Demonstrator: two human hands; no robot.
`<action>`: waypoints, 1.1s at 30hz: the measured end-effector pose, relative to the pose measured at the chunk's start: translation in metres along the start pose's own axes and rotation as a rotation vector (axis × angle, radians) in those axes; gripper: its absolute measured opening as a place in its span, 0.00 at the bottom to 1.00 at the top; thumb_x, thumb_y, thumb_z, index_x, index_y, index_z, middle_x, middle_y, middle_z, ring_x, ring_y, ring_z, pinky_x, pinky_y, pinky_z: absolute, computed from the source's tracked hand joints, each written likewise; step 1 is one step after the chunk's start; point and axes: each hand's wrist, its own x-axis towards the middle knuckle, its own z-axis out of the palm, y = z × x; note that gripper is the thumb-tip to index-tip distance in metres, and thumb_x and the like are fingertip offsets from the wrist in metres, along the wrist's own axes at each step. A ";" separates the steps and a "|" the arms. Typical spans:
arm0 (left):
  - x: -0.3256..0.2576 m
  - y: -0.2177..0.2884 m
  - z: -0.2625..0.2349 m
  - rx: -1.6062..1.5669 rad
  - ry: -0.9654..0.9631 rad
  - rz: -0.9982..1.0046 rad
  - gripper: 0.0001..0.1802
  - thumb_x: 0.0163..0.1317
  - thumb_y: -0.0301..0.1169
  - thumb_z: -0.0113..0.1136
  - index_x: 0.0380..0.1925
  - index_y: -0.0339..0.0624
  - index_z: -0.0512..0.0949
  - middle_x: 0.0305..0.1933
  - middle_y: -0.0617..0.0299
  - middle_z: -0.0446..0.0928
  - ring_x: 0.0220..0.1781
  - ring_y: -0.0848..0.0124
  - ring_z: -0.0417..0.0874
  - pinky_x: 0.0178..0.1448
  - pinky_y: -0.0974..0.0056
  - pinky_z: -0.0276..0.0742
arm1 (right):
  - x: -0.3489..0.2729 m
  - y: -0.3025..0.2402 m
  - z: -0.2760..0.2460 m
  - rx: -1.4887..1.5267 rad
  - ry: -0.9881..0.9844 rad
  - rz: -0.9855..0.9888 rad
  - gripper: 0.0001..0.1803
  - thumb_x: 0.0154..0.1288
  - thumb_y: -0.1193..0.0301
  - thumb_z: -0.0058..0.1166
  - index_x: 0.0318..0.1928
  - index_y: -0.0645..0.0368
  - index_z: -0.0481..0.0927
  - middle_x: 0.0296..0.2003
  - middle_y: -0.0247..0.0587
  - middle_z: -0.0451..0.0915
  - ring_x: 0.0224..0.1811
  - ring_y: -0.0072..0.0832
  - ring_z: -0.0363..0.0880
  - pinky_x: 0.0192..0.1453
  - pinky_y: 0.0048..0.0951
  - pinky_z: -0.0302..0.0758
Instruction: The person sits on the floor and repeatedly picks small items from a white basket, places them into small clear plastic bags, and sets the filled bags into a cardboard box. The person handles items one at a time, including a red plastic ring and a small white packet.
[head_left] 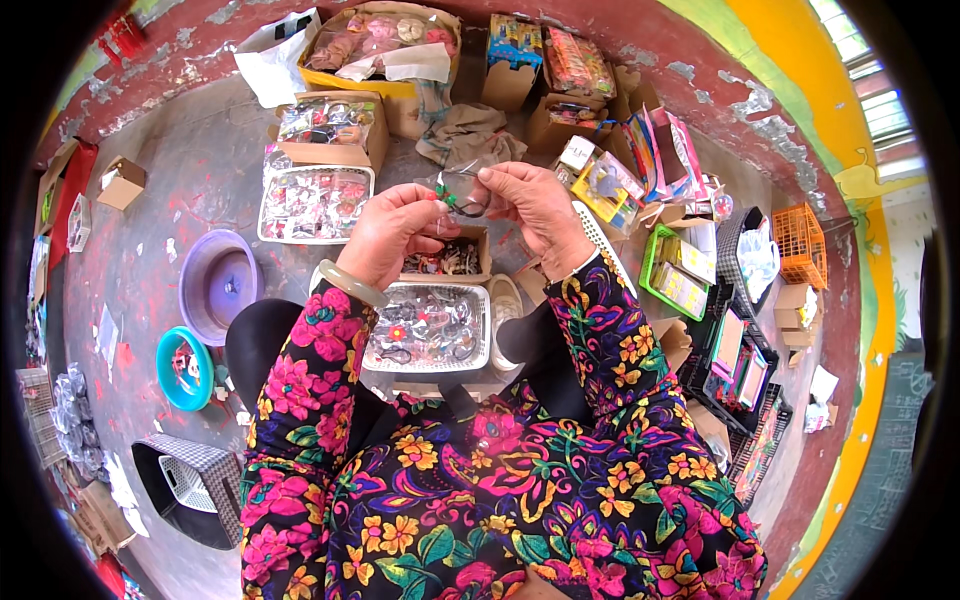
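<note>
Both my hands are raised in front of me over the boxes. My left hand (392, 232), with a pale bangle (352, 283) at its wrist, pinches a dark hair tie (466, 209) that has a small green and red ornament (443, 192). My right hand (537, 212) has its thumb and finger closed on the edge of a small clear plastic bag (467, 184). The hair tie lies against or inside this bag; I cannot tell which. Below my hands, a cardboard box (485, 262) holds loose small accessories. Nearer me, a white basket (487, 330) contains bagged hair ties.
At the far left are a white basket of packets (268, 205) and a cardboard box (375, 140). A purple basin (190, 285) and a teal basin (165, 365) stand left. On the right are a green basket (655, 240), black crates (690, 380) and an orange crate (800, 245).
</note>
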 end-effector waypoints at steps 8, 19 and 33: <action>0.003 -0.003 -0.002 -0.032 0.020 0.014 0.08 0.61 0.30 0.55 0.38 0.40 0.74 0.32 0.63 0.79 0.35 0.74 0.82 0.26 0.78 0.75 | -0.003 -0.002 0.010 -0.012 0.001 0.018 0.11 0.62 0.64 0.53 0.34 0.58 0.79 0.26 0.32 0.80 0.26 0.14 0.74 0.31 0.16 0.68; 0.003 -0.003 0.001 0.212 0.128 0.095 0.07 0.57 0.31 0.60 0.31 0.39 0.77 0.27 0.66 0.77 0.26 0.81 0.76 0.24 0.78 0.71 | -0.002 0.002 0.013 0.057 -0.054 0.040 0.08 0.59 0.68 0.57 0.37 0.59 0.79 0.28 0.33 0.80 0.29 0.16 0.76 0.31 0.17 0.69; 0.003 -0.006 -0.007 -0.034 0.011 0.105 0.05 0.59 0.28 0.56 0.35 0.40 0.75 0.34 0.65 0.78 0.36 0.77 0.79 0.38 0.73 0.75 | -0.004 0.000 0.016 0.059 -0.046 0.000 0.09 0.60 0.68 0.55 0.38 0.60 0.79 0.30 0.34 0.80 0.30 0.17 0.76 0.31 0.18 0.69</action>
